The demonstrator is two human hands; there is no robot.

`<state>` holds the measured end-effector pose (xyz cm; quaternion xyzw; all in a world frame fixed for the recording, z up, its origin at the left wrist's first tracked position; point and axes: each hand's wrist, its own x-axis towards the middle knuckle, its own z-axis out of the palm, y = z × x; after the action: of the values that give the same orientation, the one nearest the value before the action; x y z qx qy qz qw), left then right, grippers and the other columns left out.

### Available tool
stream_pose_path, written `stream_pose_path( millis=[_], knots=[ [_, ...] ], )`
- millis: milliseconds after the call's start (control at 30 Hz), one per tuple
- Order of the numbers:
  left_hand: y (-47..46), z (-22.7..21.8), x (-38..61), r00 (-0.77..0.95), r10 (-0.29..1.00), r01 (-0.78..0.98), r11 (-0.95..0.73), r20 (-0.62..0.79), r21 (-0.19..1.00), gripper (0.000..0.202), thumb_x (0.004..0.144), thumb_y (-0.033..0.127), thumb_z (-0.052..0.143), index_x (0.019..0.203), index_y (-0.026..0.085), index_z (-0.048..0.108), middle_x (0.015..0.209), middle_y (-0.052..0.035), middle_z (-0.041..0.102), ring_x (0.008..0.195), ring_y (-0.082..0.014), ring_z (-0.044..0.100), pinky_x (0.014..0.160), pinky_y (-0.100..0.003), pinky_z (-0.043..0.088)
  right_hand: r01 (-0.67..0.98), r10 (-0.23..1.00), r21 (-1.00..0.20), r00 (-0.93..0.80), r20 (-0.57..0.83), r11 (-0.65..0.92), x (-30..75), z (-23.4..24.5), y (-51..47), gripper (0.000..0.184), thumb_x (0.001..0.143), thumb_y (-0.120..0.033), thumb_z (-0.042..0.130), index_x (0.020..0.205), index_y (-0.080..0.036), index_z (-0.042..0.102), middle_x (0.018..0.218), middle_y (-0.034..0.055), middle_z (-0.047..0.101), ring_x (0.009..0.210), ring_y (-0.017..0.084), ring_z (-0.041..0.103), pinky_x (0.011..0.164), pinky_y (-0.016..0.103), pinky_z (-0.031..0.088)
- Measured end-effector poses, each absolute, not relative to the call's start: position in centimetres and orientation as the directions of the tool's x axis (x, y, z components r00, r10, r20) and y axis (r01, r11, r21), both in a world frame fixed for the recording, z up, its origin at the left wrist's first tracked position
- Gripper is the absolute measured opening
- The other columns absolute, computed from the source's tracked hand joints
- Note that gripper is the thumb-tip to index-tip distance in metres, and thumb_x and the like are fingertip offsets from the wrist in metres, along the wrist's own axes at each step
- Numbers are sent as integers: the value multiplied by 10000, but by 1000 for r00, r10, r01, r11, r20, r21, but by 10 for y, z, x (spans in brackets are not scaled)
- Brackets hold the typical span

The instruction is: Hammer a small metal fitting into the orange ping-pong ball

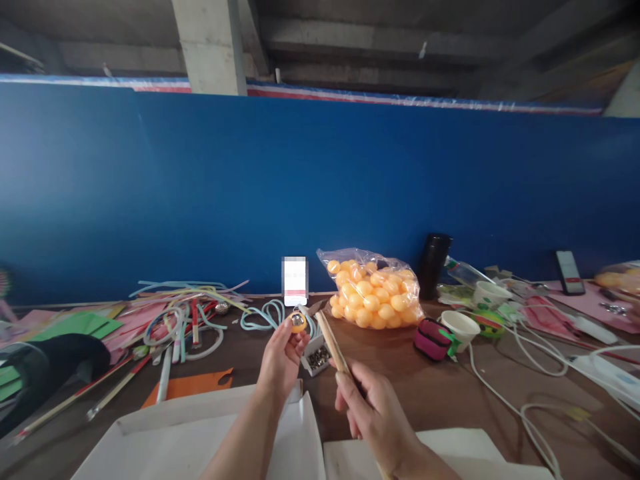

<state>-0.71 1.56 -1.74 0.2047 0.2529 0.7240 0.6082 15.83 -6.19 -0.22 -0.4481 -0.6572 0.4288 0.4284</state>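
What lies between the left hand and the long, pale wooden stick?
Between the left hand and stick, the head view shows a small white box of metal pieces.

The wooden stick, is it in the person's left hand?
No, the right hand grips the wooden stick, while the left hand holds an orange piece.

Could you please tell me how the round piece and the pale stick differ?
The round piece, in the left hand, is small and orange with a silvery middle; the pale stick, in the right hand, is long, straight and tan. Both are held.
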Motion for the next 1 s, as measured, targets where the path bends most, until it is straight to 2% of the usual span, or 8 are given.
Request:
stream_pose_path(
  millis=[200, 433, 833, 1000],
  knots=[
    [15, -18, -8, -170, 985, -775, -137, 6, 617, 160, 802, 229, 664, 911, 111, 660, 800, -63, 685, 652, -101, 627, 668, -218, 553, 247, 953, -937, -232, 192, 249, 155, 5, -66, 442, 921, -532, 403, 1061, -150, 575, 615, -27, 566, 363, 69, 441, 362, 180, 334],
    [15, -18, -8, -153, 988, -775, -132, 19, 618, 183, 779, 234, 694, 924, 127, 664, 784, -34, 677, 653, -95, 631, 658, -201, 549, 297, 945, -922, -285, 162, 248, 156, 4, -66, 400, 930, -513, 403, 858, -163, 583, 645, 3, 596, 393, 71, 475, 378, 173, 346],
    [14, -17, -7, -149, 989, -777, -123, 9, 617, 189, 759, 238, 712, 908, 130, 664, 774, -31, 677, 638, -94, 626, 646, -198, 548, 249, 947, -940, -280, 159, 232, 157, -1, -64, 401, 934, -510, 406, 1060, -165, 567, 633, -26, 578, 382, 70, 459, 376, 171, 337],
    [15, -17, -7, -144, 989, -774, -127, 23, 620, 207, 773, 229, 700, 952, 130, 668, 824, -45, 684, 672, -98, 636, 670, -198, 547, 251, 944, -941, -292, 150, 227, 157, -1, -64, 398, 936, -502, 409, 1070, -165, 572, 629, -29, 574, 381, 66, 453, 369, 167, 328]
  ],
)
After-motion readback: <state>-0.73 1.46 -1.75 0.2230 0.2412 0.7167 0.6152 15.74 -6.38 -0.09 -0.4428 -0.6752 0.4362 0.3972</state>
